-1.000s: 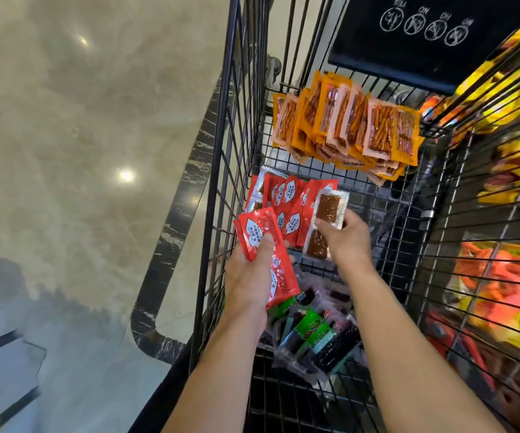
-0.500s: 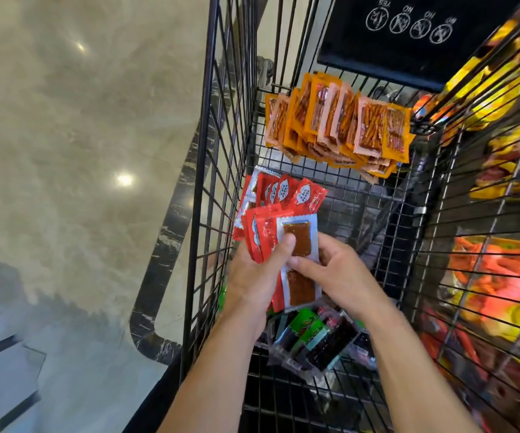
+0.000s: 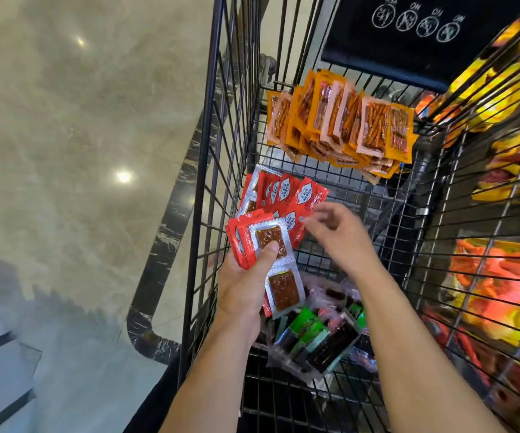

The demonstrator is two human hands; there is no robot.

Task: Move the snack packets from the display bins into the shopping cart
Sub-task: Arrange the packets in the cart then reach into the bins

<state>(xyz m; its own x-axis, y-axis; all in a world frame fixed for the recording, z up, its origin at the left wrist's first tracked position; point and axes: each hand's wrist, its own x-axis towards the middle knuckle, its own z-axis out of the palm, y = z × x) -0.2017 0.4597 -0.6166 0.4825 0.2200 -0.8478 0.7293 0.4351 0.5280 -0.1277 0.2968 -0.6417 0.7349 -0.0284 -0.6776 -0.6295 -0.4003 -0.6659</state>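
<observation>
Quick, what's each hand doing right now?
Left hand: grips a stack of red packets, thumb pressed on the top one.
Right hand: open, holding nothing, slightly blurred.

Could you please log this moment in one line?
left hand grips packet stack | right hand empty, by red packets | orange packets at cart end

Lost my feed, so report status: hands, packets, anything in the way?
Left grip holds red packet stack, thumb on top. Right grip empty, blurred, by fanned red packets. Nothing seen blocking.
</observation>
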